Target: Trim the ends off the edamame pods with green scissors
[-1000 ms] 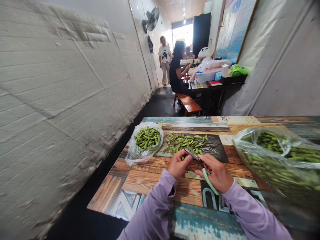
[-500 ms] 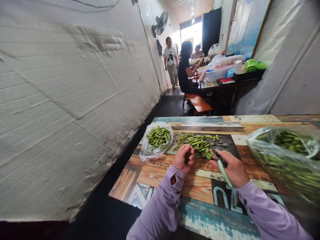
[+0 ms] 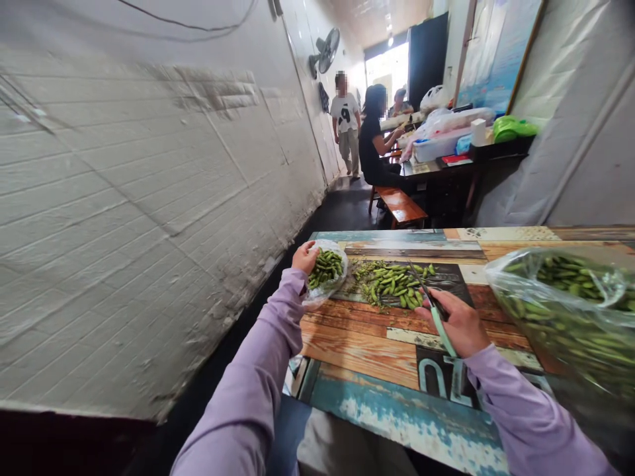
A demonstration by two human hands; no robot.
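Note:
My left hand (image 3: 304,258) is at the left rim of a small clear plastic bag (image 3: 322,294) of green soybean pods (image 3: 325,268). Its fingers bend loosely over the pods, and nothing shows held in them; the fingertips are partly hidden. My right hand (image 3: 461,322) is closed around scissors (image 3: 440,328) with mint-green handles, their dark blades angled up and away over the table. Beneath the blades lies a loose pile of pods (image 3: 394,281), with small trimmed bits (image 3: 364,272) at its left side.
A large clear bag of pods (image 3: 570,324) stands at the right of the patterned table (image 3: 357,350). A white wall (image 3: 149,231) runs along the left. Beyond the table are a bench (image 3: 403,205), a seated person (image 3: 372,149), a standing person (image 3: 346,119) and a cluttered table (image 3: 436,153).
My left hand has moved from in front of the loose pile, where it was closed, left and away to the small bag. My right hand keeps the scissors in nearly the same place.

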